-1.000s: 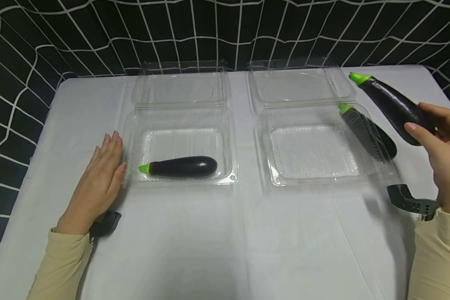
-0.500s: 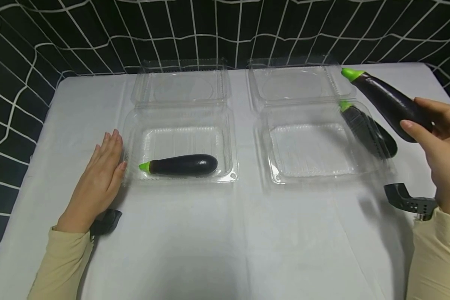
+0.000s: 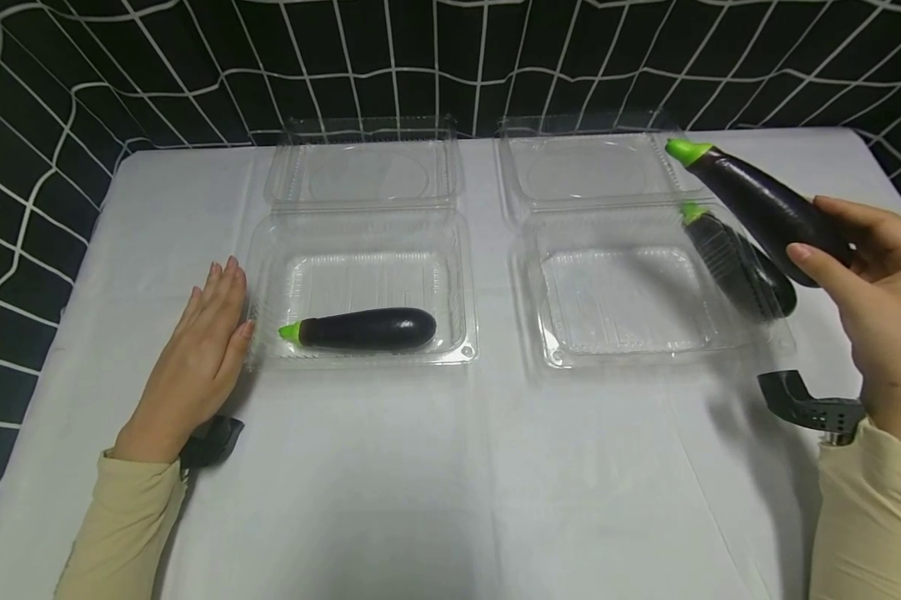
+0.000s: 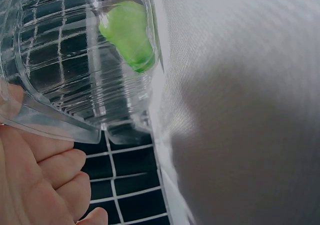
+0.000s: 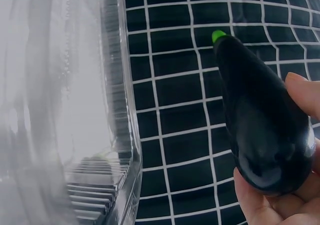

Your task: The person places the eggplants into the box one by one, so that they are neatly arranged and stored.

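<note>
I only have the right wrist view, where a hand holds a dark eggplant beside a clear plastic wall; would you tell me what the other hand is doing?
Observer: The left hand lies flat on the table, its fingers against the left container.
Operator: Thank you. Is anything inside that container?
Observer: Yes, one eggplant lies along its front edge, green stem pointing left.
Operator: And is the container by my hand occupied?
Observer: The right container has a bare floor; a third eggplant lies at its right edge, below the held eggplant in the right hand.
</note>
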The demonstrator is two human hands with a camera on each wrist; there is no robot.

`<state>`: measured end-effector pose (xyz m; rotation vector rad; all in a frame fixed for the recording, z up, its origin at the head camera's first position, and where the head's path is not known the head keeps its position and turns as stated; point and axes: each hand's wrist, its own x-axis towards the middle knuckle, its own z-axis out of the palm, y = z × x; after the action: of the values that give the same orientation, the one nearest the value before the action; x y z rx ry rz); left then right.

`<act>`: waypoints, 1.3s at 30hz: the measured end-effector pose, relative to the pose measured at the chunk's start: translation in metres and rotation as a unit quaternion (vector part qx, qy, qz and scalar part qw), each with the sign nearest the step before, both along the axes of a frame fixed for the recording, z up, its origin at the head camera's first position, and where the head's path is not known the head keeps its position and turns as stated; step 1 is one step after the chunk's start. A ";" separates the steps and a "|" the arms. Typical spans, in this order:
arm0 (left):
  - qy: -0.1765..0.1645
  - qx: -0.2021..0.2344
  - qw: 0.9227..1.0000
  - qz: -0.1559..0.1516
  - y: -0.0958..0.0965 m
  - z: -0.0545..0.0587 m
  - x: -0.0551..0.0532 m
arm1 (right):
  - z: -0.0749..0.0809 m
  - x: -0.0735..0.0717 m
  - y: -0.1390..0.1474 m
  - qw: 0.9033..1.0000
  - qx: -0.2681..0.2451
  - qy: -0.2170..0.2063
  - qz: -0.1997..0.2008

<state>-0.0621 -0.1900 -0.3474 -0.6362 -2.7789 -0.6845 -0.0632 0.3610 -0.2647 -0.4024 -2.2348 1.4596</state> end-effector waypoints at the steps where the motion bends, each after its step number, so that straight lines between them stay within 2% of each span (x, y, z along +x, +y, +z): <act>1: 0.000 0.000 1.000 0.000 0.000 0.000 0.000 | 0.000 0.001 -0.001 1.000 0.013 -0.003 0.001; 4: -0.003 0.001 1.000 0.000 -0.001 0.000 0.002 | -0.001 0.003 -0.002 1.000 -0.018 0.008 0.016; 6: -0.004 0.000 1.000 0.001 -0.002 0.000 0.002 | -0.001 0.005 -0.002 1.000 -0.020 0.005 0.021; 13: -0.003 0.000 1.000 0.000 -0.002 -0.003 0.003 | -0.001 0.006 -0.007 0.998 0.048 -0.030 0.002; 17: -0.002 0.002 1.000 -0.001 -0.002 -0.004 0.003 | 0.001 0.005 -0.010 1.000 0.006 -0.014 0.015; 19: -0.001 0.000 1.000 -0.001 -0.002 -0.004 0.003 | 0.002 0.005 -0.012 1.000 0.009 -0.010 0.020; 23: 0.001 -0.001 1.000 0.000 -0.001 -0.004 0.001 | 0.004 0.002 -0.017 0.998 0.051 -0.015 0.020; 34: -0.001 0.001 1.000 0.000 -0.001 -0.001 -0.001 | 0.009 -0.001 -0.025 0.997 0.062 0.001 0.036; 39: -0.002 0.002 1.000 0.001 -0.001 0.000 -0.001 | 0.011 -0.001 -0.029 0.998 0.049 0.009 0.047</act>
<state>-0.0628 -0.1909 -0.3476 -0.6319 -2.7801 -0.6906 -0.0643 0.3318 -0.2534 -0.2560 -2.3275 1.3869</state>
